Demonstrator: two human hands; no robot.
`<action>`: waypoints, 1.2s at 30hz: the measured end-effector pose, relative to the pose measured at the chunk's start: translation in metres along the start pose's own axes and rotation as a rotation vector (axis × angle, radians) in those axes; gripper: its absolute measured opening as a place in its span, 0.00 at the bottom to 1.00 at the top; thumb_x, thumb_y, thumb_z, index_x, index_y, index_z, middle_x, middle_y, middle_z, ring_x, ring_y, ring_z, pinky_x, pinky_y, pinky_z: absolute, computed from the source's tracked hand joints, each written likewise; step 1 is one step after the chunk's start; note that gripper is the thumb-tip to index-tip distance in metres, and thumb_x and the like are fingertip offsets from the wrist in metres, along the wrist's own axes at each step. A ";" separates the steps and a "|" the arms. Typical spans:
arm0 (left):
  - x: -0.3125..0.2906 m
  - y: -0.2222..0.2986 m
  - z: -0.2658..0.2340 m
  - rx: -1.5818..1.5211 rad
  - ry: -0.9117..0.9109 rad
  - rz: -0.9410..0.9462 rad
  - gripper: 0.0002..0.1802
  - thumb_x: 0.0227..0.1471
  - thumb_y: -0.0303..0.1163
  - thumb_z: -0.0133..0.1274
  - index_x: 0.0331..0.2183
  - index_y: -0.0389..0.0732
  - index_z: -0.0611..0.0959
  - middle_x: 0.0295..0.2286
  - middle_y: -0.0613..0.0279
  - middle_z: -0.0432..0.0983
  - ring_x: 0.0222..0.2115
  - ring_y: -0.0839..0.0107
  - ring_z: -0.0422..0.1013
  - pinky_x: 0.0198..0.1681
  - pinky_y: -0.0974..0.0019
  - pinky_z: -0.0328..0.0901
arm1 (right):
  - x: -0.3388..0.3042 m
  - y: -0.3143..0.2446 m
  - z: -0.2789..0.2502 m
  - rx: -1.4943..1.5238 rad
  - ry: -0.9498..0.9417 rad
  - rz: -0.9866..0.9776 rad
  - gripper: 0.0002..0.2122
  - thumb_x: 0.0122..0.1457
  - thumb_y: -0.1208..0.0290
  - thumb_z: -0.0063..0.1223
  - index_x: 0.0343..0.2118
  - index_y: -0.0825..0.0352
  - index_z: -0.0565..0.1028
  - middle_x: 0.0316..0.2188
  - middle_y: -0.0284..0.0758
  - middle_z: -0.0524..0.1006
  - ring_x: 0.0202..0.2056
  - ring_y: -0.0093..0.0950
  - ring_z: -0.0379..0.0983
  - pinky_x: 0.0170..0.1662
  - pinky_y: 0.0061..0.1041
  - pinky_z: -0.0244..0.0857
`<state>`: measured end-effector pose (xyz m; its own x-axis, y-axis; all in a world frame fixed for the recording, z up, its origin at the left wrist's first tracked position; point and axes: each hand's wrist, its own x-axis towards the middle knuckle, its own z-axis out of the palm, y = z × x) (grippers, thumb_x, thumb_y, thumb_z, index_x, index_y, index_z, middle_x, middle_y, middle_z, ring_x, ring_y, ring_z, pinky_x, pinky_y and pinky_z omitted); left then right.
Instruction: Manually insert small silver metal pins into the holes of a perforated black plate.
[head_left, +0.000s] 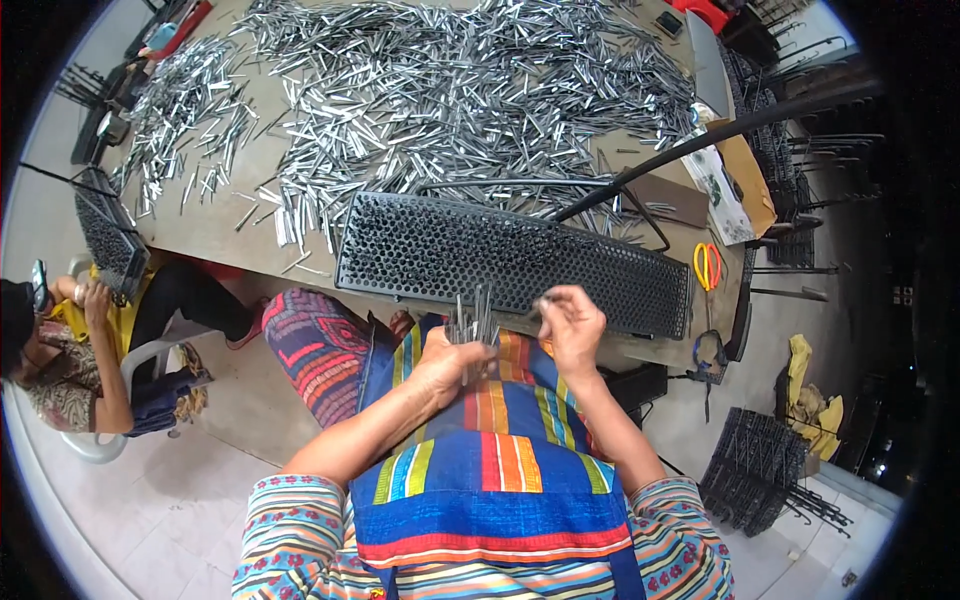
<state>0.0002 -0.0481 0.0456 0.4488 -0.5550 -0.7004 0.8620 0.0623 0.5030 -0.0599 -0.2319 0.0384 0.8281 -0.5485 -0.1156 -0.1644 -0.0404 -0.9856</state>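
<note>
My left hand (448, 368) is closed around a bundle of thin grey metal strips (478, 318), their ends sticking up out of the fist above my lap. To its right, my right hand (573, 328) is pinched at the near edge of a long black perforated rack (510, 252). A small dark sliver shows at those fingertips, too blurred to name. Tilted along the table's front edge, the rack has rows of round holes and a bent black rod handle (590, 188). Behind it, a wide pile of loose metal strips (470, 100) covers the table.
Orange-handled scissors (708, 268) and a torn cardboard piece (745, 175) lie at the table's right. A black rod (730, 128) slants over the table. Another person (75, 360) sits at left beside a similar rack (105, 235). More black racks (755, 465) stand on the right.
</note>
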 end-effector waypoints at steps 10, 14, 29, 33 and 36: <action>0.029 -0.010 0.019 0.035 0.122 0.221 0.08 0.37 0.18 0.55 0.26 0.37 0.80 0.21 0.66 0.76 0.17 0.78 0.68 0.20 0.73 0.61 | 0.047 0.015 0.026 -0.297 0.176 -0.307 0.03 0.50 0.82 0.57 0.28 0.70 0.75 0.22 0.33 0.75 0.22 0.19 0.71 0.26 0.20 0.64; 0.030 -0.006 0.021 -0.040 0.118 0.197 0.08 0.37 0.17 0.55 0.26 0.37 0.80 0.21 0.65 0.76 0.19 0.77 0.70 0.23 0.73 0.64 | 0.051 0.006 0.029 -0.521 0.107 -0.534 0.05 0.49 0.82 0.56 0.30 0.70 0.77 0.24 0.34 0.75 0.23 0.21 0.71 0.25 0.21 0.62; 0.022 0.001 0.030 -0.133 0.139 0.172 0.07 0.39 0.16 0.56 0.26 0.36 0.81 0.22 0.66 0.77 0.20 0.79 0.71 0.22 0.73 0.65 | 0.007 0.005 0.015 0.323 -0.202 0.382 0.01 0.51 0.81 0.57 0.26 0.72 0.76 0.17 0.29 0.74 0.15 0.13 0.63 0.18 0.12 0.55; 0.029 -0.009 0.024 -0.026 0.158 0.222 0.06 0.39 0.17 0.56 0.25 0.37 0.81 0.21 0.67 0.77 0.19 0.80 0.70 0.21 0.74 0.63 | 0.005 0.004 0.013 0.272 -0.201 0.398 0.01 0.51 0.81 0.56 0.26 0.72 0.76 0.17 0.28 0.74 0.15 0.12 0.63 0.18 0.12 0.54; 0.029 -0.013 0.024 0.065 0.161 0.311 0.06 0.39 0.17 0.56 0.25 0.38 0.81 0.21 0.67 0.76 0.19 0.80 0.70 0.21 0.75 0.63 | 0.002 0.007 0.014 0.230 -0.146 0.388 0.02 0.51 0.81 0.57 0.28 0.71 0.77 0.18 0.29 0.75 0.14 0.13 0.62 0.16 0.12 0.51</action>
<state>-0.0035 -0.0846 0.0307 0.7232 -0.3798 -0.5769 0.6639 0.1523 0.7321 -0.0519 -0.2220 0.0299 0.7986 -0.3622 -0.4807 -0.3672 0.3396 -0.8659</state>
